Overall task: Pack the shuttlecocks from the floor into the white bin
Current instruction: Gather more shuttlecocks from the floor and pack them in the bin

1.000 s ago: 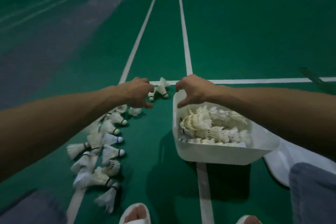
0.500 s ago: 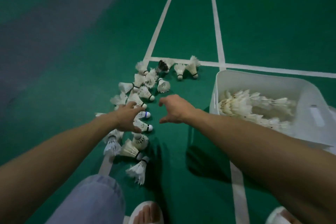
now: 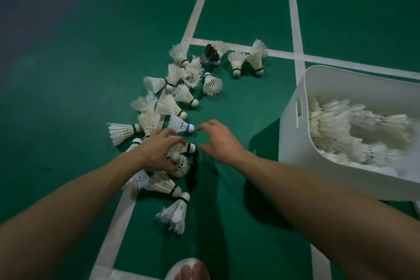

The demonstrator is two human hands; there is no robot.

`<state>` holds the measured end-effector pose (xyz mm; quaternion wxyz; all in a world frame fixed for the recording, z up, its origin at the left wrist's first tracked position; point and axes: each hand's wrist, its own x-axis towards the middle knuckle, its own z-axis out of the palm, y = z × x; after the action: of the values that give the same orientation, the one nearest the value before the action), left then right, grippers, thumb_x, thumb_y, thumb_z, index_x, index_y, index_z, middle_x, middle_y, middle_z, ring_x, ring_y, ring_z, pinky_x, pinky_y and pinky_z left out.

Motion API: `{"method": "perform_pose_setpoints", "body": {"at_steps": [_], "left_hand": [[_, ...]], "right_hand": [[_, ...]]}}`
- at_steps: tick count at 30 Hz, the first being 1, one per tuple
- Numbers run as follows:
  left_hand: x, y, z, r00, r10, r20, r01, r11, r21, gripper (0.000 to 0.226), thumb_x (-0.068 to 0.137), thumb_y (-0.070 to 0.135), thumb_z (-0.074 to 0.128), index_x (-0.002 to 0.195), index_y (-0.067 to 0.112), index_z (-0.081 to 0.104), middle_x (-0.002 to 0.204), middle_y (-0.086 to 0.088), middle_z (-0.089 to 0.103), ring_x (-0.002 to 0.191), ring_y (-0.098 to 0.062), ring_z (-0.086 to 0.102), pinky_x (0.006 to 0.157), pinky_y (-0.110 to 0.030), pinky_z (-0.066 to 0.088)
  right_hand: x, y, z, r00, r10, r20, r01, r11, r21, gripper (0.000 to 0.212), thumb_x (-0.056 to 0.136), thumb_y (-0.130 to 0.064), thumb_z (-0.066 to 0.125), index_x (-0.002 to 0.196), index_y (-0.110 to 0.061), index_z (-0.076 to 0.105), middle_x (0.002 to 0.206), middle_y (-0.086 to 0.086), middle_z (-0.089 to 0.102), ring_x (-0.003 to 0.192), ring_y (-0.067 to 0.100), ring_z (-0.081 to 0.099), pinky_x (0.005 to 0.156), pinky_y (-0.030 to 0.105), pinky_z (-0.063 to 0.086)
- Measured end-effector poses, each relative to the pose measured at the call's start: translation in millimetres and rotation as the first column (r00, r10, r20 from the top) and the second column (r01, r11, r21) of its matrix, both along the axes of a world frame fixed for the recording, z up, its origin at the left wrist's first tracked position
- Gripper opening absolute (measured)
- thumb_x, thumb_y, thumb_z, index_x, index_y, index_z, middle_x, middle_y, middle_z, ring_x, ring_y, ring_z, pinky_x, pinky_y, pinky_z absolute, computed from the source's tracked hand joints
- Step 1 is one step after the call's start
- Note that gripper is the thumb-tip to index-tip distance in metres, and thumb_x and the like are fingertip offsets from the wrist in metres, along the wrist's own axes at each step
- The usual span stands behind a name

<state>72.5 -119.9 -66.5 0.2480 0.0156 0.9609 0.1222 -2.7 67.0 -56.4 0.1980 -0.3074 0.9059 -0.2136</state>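
Now | left hand (image 3: 159,152) over shuttlecocks (image 3: 168,107), grip unclear | right hand (image 3: 221,141) spread, empty | white bin (image 3: 292,143) cropped

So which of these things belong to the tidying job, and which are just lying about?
Job: shuttlecocks on the floor, bin, left hand, right hand.
Lying about: court lines, slipper.
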Motion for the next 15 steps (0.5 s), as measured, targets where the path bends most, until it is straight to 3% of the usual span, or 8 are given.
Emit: {"method": "perform_pose_setpoints", "body": {"at_steps": [5, 8, 10, 13, 15], "left_hand": [[4, 3, -8, 0.999, 0.033, -0.038, -0.029, 0.995, 0.096, 0.070, 0.065, 0.045, 0.075, 0.128, 0.036, 0.048, 0.137, -0.008, 0.026, 0.128, -0.032, 0.029, 0.105, -0.047, 0.035], [6, 5, -9, 0.998, 0.042, -0.048, -0.037, 0.994, 0.104, 0.071, 0.053, 0.061, 0.060, 0.119, 0.037, 0.056, 0.130, -0.008, 0.028, 0.125, -0.031, 0.029, 0.104, -0.043, 0.035], [5, 3, -8, 0.998, 0.040, -0.041, -0.034, 0.990, 0.136, 0.069, 0.048, 0.066, 0.052, 0.111, 0.038, 0.059, 0.122, -0.007, 0.030, 0.121, -0.030, 0.032, 0.102, -0.042, 0.037], [3, -2, -7, 0.998, 0.036, -0.057, -0.023, 0.977, 0.212, 0.049, 0.058, 0.050, 0.075, 0.103, 0.032, 0.066, 0.114, -0.005, 0.032, 0.113, -0.024, 0.038, 0.098, -0.034, 0.041], [2, -4, -9, 0.994, 0.031, -0.101, -0.006, 0.971, 0.237, 0.040, 0.063, 0.038, 0.082, 0.100, 0.029, 0.070, 0.113, -0.004, 0.031, 0.112, -0.021, 0.038, 0.097, -0.031, 0.041]], "right_hand": [[-21, -31, -8, 0.998, 0.056, -0.018, -0.057, 0.997, -0.042, 0.061, 0.087, -0.009, 0.067, 0.141, -0.021, 0.043, 0.144, 0.003, 0.043, 0.131, 0.024, 0.042, 0.109, 0.037, 0.035], [-26, -45, -16, 0.986, 0.164, 0.000, -0.164, 0.986, 0.008, 0.073, 0.085, 0.002, 0.062, 0.146, -0.026, 0.033, 0.145, 0.005, 0.042, 0.125, 0.026, 0.045, 0.101, 0.040, 0.042], [-28, -49, -20, 0.975, 0.220, 0.002, -0.220, 0.974, 0.050, 0.077, 0.084, 0.005, 0.057, 0.146, -0.032, 0.029, 0.131, 0.007, 0.049, 0.110, 0.027, 0.052, 0.086, 0.042, 0.048], [-33, -52, -22, 0.973, 0.228, -0.042, -0.223, 0.970, 0.100, 0.072, 0.088, 0.002, 0.048, 0.145, -0.036, 0.026, 0.098, 0.006, 0.050, 0.092, 0.027, 0.051, 0.070, 0.039, 0.040], [-35, -52, -21, 0.975, 0.219, -0.022, -0.216, 0.970, 0.109, 0.076, 0.087, 0.005, 0.045, 0.147, -0.038, 0.024, 0.089, 0.004, 0.043, 0.085, 0.025, 0.046, 0.068, 0.036, 0.034]]}}
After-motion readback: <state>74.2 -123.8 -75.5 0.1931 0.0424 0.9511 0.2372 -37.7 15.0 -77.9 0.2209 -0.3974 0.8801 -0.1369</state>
